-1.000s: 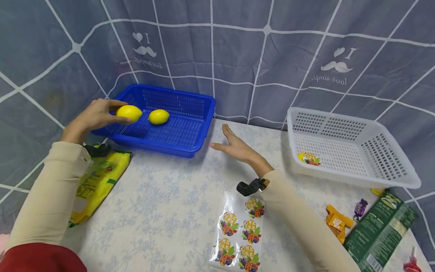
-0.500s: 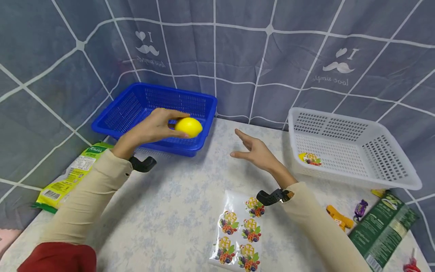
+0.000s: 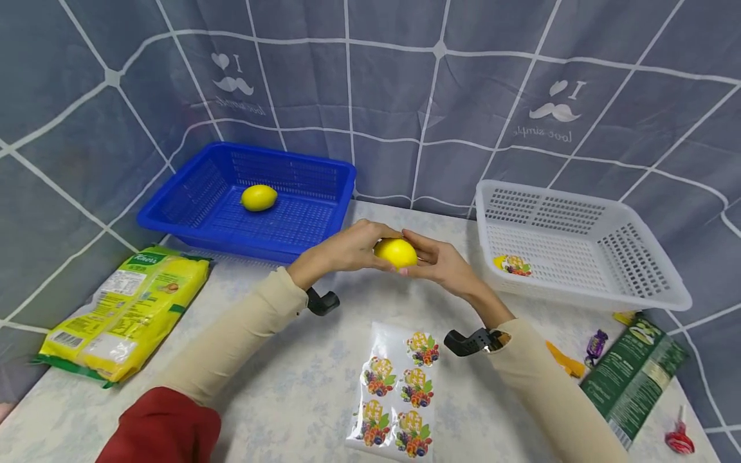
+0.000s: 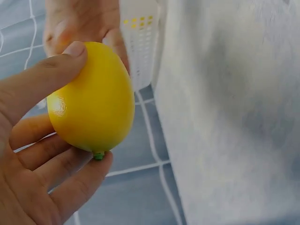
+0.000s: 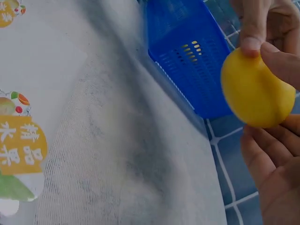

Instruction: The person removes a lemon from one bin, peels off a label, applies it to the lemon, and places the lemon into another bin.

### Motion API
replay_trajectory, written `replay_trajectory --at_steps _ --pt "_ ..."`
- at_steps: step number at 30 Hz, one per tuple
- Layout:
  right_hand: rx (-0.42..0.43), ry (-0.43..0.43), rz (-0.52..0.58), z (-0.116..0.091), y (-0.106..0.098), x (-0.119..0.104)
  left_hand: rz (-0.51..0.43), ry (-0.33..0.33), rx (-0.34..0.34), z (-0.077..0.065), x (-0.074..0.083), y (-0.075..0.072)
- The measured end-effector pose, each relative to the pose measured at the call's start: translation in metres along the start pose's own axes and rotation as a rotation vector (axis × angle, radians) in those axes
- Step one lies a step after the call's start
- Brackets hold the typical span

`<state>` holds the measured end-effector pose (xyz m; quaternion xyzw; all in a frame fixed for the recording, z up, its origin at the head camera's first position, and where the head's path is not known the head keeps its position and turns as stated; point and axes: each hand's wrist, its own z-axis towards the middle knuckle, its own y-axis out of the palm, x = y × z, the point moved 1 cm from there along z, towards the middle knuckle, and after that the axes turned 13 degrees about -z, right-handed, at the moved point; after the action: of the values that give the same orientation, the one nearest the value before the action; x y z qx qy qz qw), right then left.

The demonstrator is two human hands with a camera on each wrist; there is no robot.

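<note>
A yellow lemon (image 3: 396, 253) is held between both hands above the table, between the two baskets. My left hand (image 3: 353, 247) pinches it with the thumb on one side and fingers on the other; its green stem end (image 4: 98, 155) shows in the left wrist view. My right hand (image 3: 444, 265) meets it from the other side, thumb against the skin and fingers curled beneath, as the right wrist view shows. Another lemon (image 3: 258, 197) lies in the blue basket (image 3: 243, 241). Below the hands lies a sheet of fruit stickers (image 3: 389, 386).
A white basket (image 3: 590, 292) at the right holds a lemon with a fruit sticker (image 3: 512, 265). A yellow Knorr bag (image 3: 130, 315) lies at the left. At the right lie a green packet (image 3: 633, 373), a purple candy (image 3: 595, 348), an orange wrapper (image 3: 564, 360) and a red lollipop (image 3: 680, 437).
My left hand has carried the lemon out of the blue basket, rightward to the middle. My right hand, earlier held out with nothing in it, now grips the lemon too.
</note>
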<state>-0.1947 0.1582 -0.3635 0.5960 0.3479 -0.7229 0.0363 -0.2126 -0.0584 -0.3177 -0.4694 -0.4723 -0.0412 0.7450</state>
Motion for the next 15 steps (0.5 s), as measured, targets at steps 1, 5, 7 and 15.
replay_trajectory --at_steps 1,5,7,15 --pt "0.004 -0.003 -0.002 -0.001 -0.001 0.001 -0.009 0.007 -0.002 0.002 -0.001 0.003" --pt "0.021 0.01 -0.031 -0.006 -0.006 0.006 -0.043 0.033 0.004 0.009 -0.009 0.014" --pt "0.03 0.028 -0.043 -0.008 -0.009 0.009 -0.061 0.043 0.016 0.012 -0.013 0.018" --pt "0.076 0.086 -0.061 -0.013 -0.013 0.031 -0.136 0.055 0.06 0.025 -0.038 0.041"
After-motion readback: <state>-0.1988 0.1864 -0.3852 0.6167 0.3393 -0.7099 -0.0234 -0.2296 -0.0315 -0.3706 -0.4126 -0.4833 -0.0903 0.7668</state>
